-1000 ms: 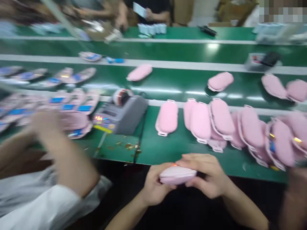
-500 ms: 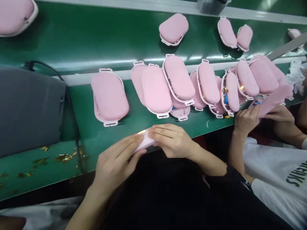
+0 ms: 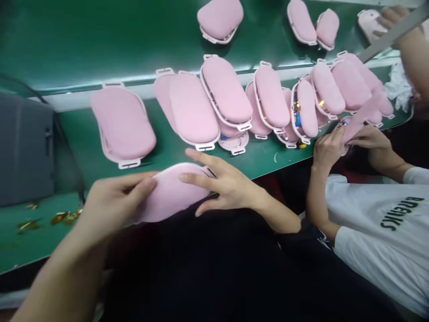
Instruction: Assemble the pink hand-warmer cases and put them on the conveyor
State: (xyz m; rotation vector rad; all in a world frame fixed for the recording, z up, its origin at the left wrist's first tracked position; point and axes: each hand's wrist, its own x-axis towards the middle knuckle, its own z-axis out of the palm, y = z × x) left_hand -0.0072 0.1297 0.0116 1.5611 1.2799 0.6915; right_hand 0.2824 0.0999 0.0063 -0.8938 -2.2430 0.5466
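A pink padded oval case (image 3: 177, 190) with a pale rim and a strap loop is at the bench's front edge, its soft face turned toward me. My left hand (image 3: 117, 201) is closed on its left end, thumb over the pink face. Over the right end is my right hand (image 3: 228, 183), fingers spread; whether a fingertip touches the case I cannot tell. Just beyond lies another pink oval case (image 3: 124, 123), and to its right several more overlap in a row, some gaping with wires and small lit parts inside.
A dark grey box (image 3: 25, 147) with a cable stands at left, gold scraps (image 3: 63, 217) before it. More pink cases (image 3: 221, 19) lie on the far green surface. A co-worker's hands (image 3: 330, 145) hold a pink piece at right; another person's hand (image 3: 397, 22) is at top right.
The case has turned from edge-on to show its pink face. My right hand has let go and spread its fingers; my left still grips. The view has shifted right and down.
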